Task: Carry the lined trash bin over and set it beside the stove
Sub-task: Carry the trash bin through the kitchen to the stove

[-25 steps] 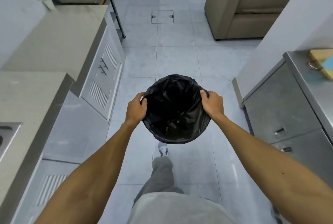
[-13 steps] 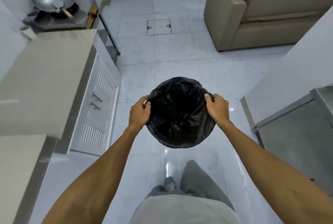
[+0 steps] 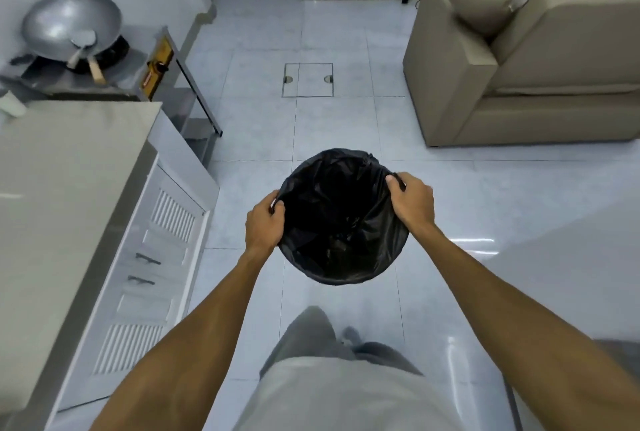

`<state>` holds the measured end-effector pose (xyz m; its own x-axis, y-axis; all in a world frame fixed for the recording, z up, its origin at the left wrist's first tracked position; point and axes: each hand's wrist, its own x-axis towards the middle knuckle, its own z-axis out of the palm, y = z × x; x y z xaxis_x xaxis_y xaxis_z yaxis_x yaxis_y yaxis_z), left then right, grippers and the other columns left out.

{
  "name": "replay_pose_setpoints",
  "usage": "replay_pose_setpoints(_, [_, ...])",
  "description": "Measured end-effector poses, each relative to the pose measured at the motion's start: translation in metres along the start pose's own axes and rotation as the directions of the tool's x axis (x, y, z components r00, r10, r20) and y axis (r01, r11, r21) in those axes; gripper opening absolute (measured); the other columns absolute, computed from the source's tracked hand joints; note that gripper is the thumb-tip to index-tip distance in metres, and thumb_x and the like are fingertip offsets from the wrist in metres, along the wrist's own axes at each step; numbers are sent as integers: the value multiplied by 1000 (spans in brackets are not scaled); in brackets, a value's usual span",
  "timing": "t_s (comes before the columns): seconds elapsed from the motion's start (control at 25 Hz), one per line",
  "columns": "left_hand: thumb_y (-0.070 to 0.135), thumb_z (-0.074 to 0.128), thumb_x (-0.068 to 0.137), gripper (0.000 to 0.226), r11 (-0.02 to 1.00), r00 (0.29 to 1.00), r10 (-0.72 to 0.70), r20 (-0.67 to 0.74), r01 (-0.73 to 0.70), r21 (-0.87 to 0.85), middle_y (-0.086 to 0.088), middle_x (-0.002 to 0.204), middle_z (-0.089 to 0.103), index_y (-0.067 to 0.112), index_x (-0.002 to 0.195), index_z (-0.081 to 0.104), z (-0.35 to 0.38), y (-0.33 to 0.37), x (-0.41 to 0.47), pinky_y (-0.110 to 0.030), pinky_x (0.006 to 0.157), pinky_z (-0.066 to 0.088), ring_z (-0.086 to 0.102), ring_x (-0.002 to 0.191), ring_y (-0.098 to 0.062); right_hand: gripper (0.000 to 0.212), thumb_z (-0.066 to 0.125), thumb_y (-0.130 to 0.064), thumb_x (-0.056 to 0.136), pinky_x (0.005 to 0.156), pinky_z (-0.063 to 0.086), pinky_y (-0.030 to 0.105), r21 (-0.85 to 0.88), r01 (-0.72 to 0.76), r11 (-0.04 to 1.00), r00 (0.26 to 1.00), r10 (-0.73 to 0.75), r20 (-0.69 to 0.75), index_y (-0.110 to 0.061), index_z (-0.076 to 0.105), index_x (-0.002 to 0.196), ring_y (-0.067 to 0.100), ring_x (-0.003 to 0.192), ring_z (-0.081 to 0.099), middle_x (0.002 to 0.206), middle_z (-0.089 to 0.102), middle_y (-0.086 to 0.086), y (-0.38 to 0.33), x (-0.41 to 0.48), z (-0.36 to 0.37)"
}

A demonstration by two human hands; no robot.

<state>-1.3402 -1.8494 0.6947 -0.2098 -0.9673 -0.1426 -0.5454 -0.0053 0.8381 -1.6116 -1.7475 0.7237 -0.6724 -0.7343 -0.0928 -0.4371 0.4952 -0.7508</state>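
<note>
- A person carries a round trash bin point(image 3: 341, 222) lined with a crinkled, glossy black plastic bag, held out in front of the body above the pale, shiny floor tiles point(image 3: 249, 125); it touches nothing but the hands.
- The left hand point(image 3: 264, 222) clamps the bin's left rim, fingers curled over the liner's edge; the right hand point(image 3: 412, 200) grips the right rim likewise, thumb inside the bag.
- Ahead to the left, a dull metal wok point(image 3: 71, 23) with a wooden-handled spatula point(image 3: 85, 46) lying in it sits on a dark burner atop the steel stove point(image 3: 133, 63); the bin is well apart from it.
- A matt grey countertop point(image 3: 65, 171) over white louvred cabinet doors point(image 3: 152, 257) runs along the left; a boxy beige sofa point(image 3: 519, 60) stands at the right.
- A square hatch point(image 3: 308, 80) lies in the floor beyond the bin.
</note>
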Motion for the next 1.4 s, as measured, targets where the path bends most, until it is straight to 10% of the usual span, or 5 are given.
replay_pose_setpoints(0.96, [21, 45, 98, 33, 999, 999, -49, 1, 49, 14, 4, 104, 73, 22, 123, 67, 78, 135, 685, -34, 86, 56, 67, 94, -17, 38, 53, -40, 100, 66, 38, 33, -12, 6, 1000, 994, -5, 110, -9, 62, 80, 26, 76, 58, 72, 65, 5, -173, 694, 157])
replay_pose_setpoints(1.4, [18, 46, 100, 33, 964, 910, -262, -320, 233, -128, 9, 96, 69, 21, 125, 67, 68, 171, 934, -4, 59, 43, 61, 70, -2, 37, 55, -43, 99, 70, 39, 36, -56, 295, 954, 885, -251, 393, -17, 55, 73, 33, 85, 58, 70, 61, 6, -335, 1010, 279])
